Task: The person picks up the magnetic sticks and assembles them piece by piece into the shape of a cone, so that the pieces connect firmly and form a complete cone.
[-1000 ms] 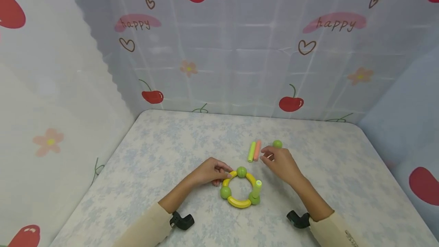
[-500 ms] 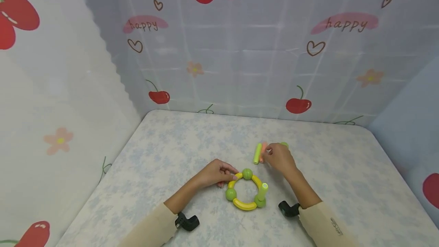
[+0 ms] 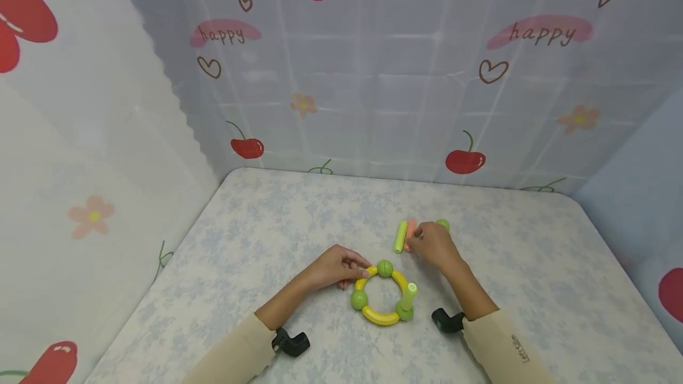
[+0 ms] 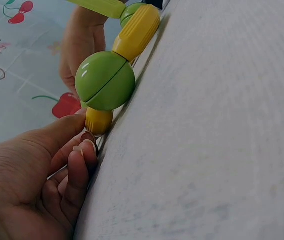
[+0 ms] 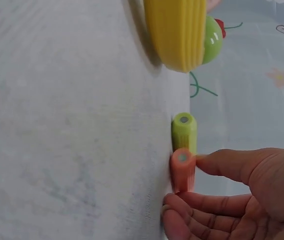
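A toy ring of yellow curved sticks point(image 3: 380, 317) and three green balls point(image 4: 105, 80) lies on the table. My left hand point(image 3: 333, 268) pinches the ring's far-left yellow stick point(image 4: 99, 121) between thumb and fingers. From the near-right ball point(image 3: 405, 312) a lime stick point(image 3: 409, 296) stands up, slightly tilted. Beyond the ring, my right hand point(image 3: 436, 248) pinches an orange magnetic stick point(image 5: 183, 170), thumb on one side and fingers on the other. Grey discs show at the stick ends. Alongside it, a second lime stick point(image 3: 401, 237) lies on the table.
Just behind my right hand sits a loose green ball point(image 3: 443, 225), partly hidden. The pale floral tabletop point(image 3: 277, 212) ends at a cherry-printed curtain point(image 3: 368, 123). A black wrist camera point(image 3: 290, 342) is strapped to each forearm.
My right hand has moved onto the orange stick and now pinches it. My left hand keeps its hold on the ring. The head view has shifted slightly.
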`<state>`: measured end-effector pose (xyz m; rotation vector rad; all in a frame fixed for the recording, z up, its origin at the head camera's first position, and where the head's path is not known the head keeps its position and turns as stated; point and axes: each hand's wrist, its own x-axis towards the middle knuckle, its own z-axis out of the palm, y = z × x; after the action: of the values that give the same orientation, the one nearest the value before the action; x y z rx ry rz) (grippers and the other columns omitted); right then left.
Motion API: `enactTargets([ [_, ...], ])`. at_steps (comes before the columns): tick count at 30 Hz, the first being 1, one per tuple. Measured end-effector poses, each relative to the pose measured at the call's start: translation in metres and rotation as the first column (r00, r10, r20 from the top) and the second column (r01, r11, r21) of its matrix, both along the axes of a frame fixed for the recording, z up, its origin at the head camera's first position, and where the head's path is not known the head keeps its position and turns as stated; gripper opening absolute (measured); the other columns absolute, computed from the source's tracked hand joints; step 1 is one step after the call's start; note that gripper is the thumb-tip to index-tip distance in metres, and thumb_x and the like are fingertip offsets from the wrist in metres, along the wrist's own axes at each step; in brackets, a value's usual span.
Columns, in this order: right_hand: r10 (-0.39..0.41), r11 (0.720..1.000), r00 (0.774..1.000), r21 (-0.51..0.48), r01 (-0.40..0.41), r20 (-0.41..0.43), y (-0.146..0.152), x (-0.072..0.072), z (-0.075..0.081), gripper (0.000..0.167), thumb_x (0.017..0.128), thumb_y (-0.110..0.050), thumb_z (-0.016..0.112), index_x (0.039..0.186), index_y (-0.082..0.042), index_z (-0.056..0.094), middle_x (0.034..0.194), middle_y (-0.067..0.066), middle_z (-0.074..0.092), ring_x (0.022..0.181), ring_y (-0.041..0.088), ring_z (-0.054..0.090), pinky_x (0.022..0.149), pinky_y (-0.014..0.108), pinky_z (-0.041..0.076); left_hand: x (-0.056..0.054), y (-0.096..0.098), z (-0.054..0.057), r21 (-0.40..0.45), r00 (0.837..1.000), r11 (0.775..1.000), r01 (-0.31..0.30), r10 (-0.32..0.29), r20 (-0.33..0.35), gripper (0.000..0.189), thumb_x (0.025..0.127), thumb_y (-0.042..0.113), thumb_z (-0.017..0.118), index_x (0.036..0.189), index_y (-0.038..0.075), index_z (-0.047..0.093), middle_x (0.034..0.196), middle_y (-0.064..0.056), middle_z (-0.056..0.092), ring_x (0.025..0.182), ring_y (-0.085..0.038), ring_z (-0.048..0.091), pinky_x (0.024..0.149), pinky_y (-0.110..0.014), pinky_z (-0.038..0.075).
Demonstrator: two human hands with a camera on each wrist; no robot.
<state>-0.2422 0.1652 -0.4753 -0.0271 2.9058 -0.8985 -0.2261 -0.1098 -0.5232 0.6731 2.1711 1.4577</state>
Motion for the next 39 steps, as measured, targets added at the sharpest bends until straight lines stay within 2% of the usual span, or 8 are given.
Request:
enactTargets([
  [5, -0.003, 1.000, 0.997, 0.023, 0.001, 0.072, 0.003, -0.001, 0.003, 0.014, 0.091, -0.012, 0.071, 0.088, 0.001, 0.065, 0.076, 0.008, 0.060, 0.064, 0.020, 0.055, 0.052, 0.029, 0.046, -0.001, -0.001, 0.000, 0.002, 1.000, 1.000, -0.002, 0.002, 0.004, 0.020, 0.093, 0.027, 0.078, 0.111, 0.019, 0.079, 0.068, -0.005, 0.069, 0.044, -0.013, 0.054, 0.044, -0.025, 0.047],
  [11, -0.003, 0.999, 0.995, 0.041, -0.001, 0.104, 0.005, 0.002, 0.004, 0.028, 0.090, -0.015, 0.072, 0.067, -0.007, 0.059, 0.060, 0.001, 0.047, 0.053, 0.015, 0.046, 0.047, 0.025, 0.037, -0.001, 0.000, 0.000, 0.011, 1.000, 1.000, 0.012, -0.012, 0.007, 0.020, 0.093, 0.026, 0.077, 0.112, 0.019, 0.079, 0.070, -0.006, 0.070, 0.044, -0.013, 0.054, 0.044, -0.025, 0.048],
  [19, 0.028, 0.999, 0.996, 0.031, -0.030, 0.082, 0.009, 0.002, 0.004, 0.033, 0.086, -0.010, 0.071, 0.058, -0.011, 0.054, 0.055, -0.004, 0.036, 0.051, 0.012, 0.037, 0.046, 0.024, 0.032, -0.001, 0.000, 0.001, 0.010, 1.000, 1.000, 0.008, -0.008, 0.003, 0.020, 0.093, 0.026, 0.077, 0.111, 0.019, 0.079, 0.069, -0.006, 0.069, 0.044, -0.013, 0.054, 0.043, -0.025, 0.048],
  [23, 0.040, 0.999, 0.996, 0.031, -0.043, 0.084, 0.011, 0.003, 0.009, 0.030, 0.087, -0.011, 0.071, 0.061, -0.010, 0.056, 0.058, -0.003, 0.038, 0.053, 0.013, 0.039, 0.048, 0.025, 0.034, 0.000, 0.001, 0.002, 0.012, 1.000, 1.000, 0.002, -0.002, 0.011, 0.020, 0.093, 0.026, 0.077, 0.111, 0.018, 0.079, 0.069, -0.007, 0.069, 0.043, -0.013, 0.054, 0.043, -0.024, 0.047],
  [28, 0.068, 0.998, 0.995, -0.015, -0.067, 0.068, 0.012, 0.005, 0.020, 0.012, 0.088, -0.012, 0.072, 0.081, -0.003, 0.066, 0.069, 0.004, 0.057, 0.059, 0.017, 0.054, 0.051, 0.028, 0.044, 0.001, 0.001, 0.003, 0.005, 1.000, 1.000, -0.004, 0.004, 0.011, 0.020, 0.093, 0.025, 0.077, 0.112, 0.018, 0.079, 0.069, -0.006, 0.069, 0.044, -0.012, 0.054, 0.043, -0.024, 0.047],
  [30, 0.100, 0.994, 0.993, -0.059, -0.097, 0.061, 0.012, 0.006, 0.023, 0.011, 0.089, -0.011, 0.072, 0.089, -0.001, 0.067, 0.072, 0.006, 0.062, 0.059, 0.018, 0.058, 0.052, 0.030, 0.048, 0.000, 0.001, 0.003, 0.002, 1.000, 1.000, -0.005, 0.005, 0.010, 0.020, 0.093, 0.025, 0.078, 0.112, 0.018, 0.079, 0.068, -0.006, 0.069, 0.043, -0.012, 0.054, 0.043, -0.024, 0.047],
  [34, 0.180, 0.974, 0.983, -0.150, -0.172, 0.042, 0.012, 0.007, 0.026, 0.011, 0.091, -0.011, 0.072, 0.095, -0.002, 0.066, 0.071, 0.005, 0.066, 0.057, 0.019, 0.061, 0.053, 0.032, 0.050, 0.000, 0.001, 0.002, -0.002, 1.000, 1.000, -0.005, 0.005, 0.009, 0.020, 0.093, 0.025, 0.078, 0.111, 0.018, 0.079, 0.068, -0.005, 0.069, 0.043, -0.011, 0.054, 0.044, -0.024, 0.048],
  [39, 0.257, 0.943, 0.966, -0.222, -0.249, 0.008, 0.011, 0.007, 0.030, 0.010, 0.092, -0.011, 0.072, 0.096, -0.004, 0.066, 0.075, 0.009, 0.071, 0.061, 0.029, 0.067, 0.053, 0.034, 0.052, 0.000, 0.001, 0.002, 0.005, 1.000, 1.000, -0.006, 0.006, 0.012, 0.020, 0.093, 0.025, 0.078, 0.111, 0.018, 0.079, 0.068, -0.005, 0.069, 0.043, -0.011, 0.054, 0.043, -0.023, 0.047],
])
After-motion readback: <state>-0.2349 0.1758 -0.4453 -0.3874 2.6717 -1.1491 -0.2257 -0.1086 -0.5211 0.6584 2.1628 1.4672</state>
